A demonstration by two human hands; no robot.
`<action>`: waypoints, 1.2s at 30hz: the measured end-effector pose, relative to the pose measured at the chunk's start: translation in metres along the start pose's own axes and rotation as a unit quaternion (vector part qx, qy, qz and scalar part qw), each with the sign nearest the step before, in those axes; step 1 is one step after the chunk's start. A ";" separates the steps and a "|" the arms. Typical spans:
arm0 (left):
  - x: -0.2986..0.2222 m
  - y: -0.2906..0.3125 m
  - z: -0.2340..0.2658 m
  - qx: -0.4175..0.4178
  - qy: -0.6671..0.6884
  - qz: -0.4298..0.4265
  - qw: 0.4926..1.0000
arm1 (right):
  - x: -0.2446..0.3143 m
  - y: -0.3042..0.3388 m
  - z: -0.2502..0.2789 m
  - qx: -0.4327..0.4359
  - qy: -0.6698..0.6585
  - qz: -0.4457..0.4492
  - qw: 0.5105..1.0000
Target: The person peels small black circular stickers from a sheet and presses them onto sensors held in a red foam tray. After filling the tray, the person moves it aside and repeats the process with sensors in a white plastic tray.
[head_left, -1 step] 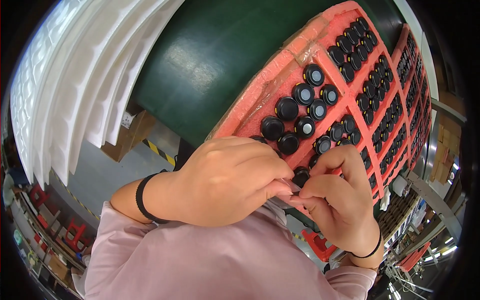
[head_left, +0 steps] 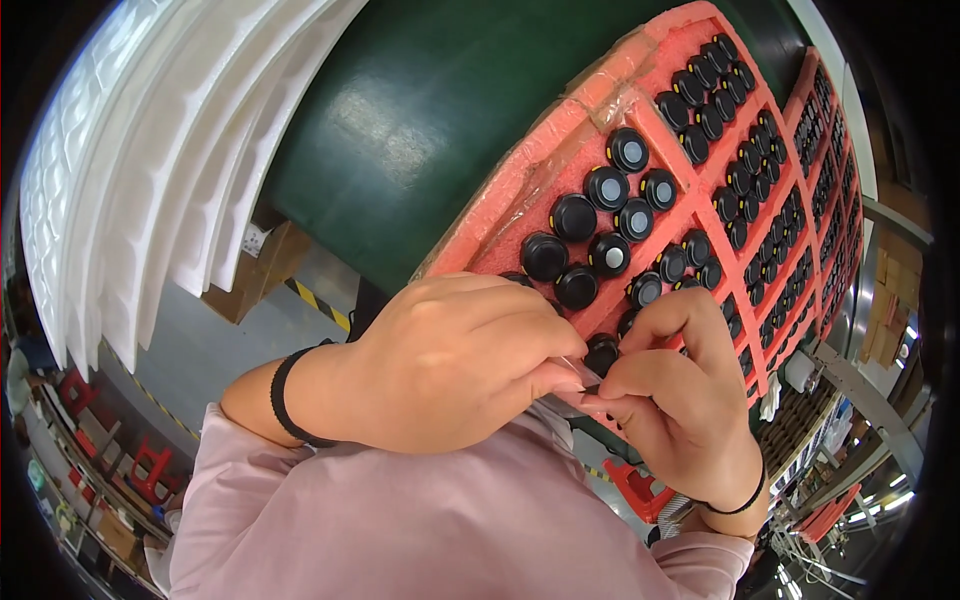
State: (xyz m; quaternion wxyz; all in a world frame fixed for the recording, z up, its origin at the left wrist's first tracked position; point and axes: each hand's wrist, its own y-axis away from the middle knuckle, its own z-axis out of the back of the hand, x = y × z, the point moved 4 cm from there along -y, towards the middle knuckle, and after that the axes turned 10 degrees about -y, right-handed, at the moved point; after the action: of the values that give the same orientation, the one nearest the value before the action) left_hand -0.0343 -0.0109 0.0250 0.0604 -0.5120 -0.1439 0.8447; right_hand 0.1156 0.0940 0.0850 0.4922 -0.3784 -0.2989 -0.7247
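My left hand [head_left: 450, 365] and my right hand [head_left: 685, 405] meet in front of my chest, both pinching with thumb and forefinger. A thin piece of clear film [head_left: 572, 372] shows at the left fingertips. At the right fingertips a small dark sliver [head_left: 592, 389] pokes out; its kind is too small to tell. Just beyond the fingers is a pink foam tray [head_left: 690, 213], split into compartments that hold round black caps [head_left: 545, 256]. Several caps carry a grey disc [head_left: 634, 219] on top, while others are plain black. My hands hide the tray's near corner.
The tray lies on a dark green surface [head_left: 400, 130]. White moulded sheets [head_left: 150, 150] stand stacked at the left, with a cardboard box [head_left: 262, 270] below them. Another pink tray [head_left: 825, 190] of black parts is at the far right. A red stool [head_left: 637, 490] stands below.
At my fingertips the clear film and dark sliver show slightly more than before. Hands, tray and caps otherwise stay in place.
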 end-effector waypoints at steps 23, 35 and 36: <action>-0.002 -0.004 -0.028 0.031 -0.258 -0.145 0.955 | -0.057 -0.025 0.014 -0.010 0.013 -0.145 0.989; -0.001 -0.006 -0.030 0.039 -0.263 -0.129 0.955 | -0.057 -0.025 0.011 -0.022 0.022 -0.142 0.989; -0.001 -0.006 -0.030 0.039 -0.263 -0.129 0.955 | -0.057 -0.025 0.011 -0.022 0.022 -0.142 0.989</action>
State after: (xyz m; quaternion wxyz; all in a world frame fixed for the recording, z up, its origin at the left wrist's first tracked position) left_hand -0.0080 0.0003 0.0145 0.1491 -0.2463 -0.1861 0.9394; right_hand 0.1078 0.1397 0.0411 0.3825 -0.3266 -0.3229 -0.8017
